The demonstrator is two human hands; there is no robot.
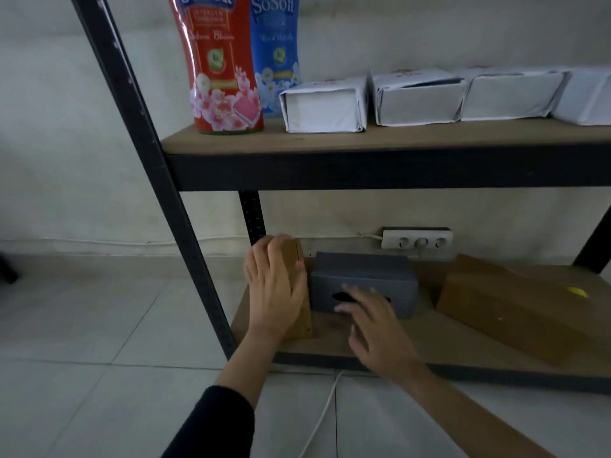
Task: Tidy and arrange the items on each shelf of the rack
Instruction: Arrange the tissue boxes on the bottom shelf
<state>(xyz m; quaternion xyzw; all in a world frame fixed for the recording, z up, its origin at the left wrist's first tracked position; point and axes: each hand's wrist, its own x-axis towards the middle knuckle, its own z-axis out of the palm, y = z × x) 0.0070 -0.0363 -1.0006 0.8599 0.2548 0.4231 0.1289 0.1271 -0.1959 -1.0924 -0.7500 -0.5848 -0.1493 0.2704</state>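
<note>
Low on the bottom shelf point(363, 345), the left hand point(276, 289) lies flat, fingers straight, on an upright brown box point(299, 259) at the left end. The right hand point(377, 325), fingers spread and loose, holding nothing, hovers before the grey box point(363, 276) just beside it.

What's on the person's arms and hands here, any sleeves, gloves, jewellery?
Left hand and right hand are bare: no gloves, and no rings or watch visible. The left arm has a dark sleeve pushed up the forearm. The right forearm shows no sleeve within the frame.
</note>
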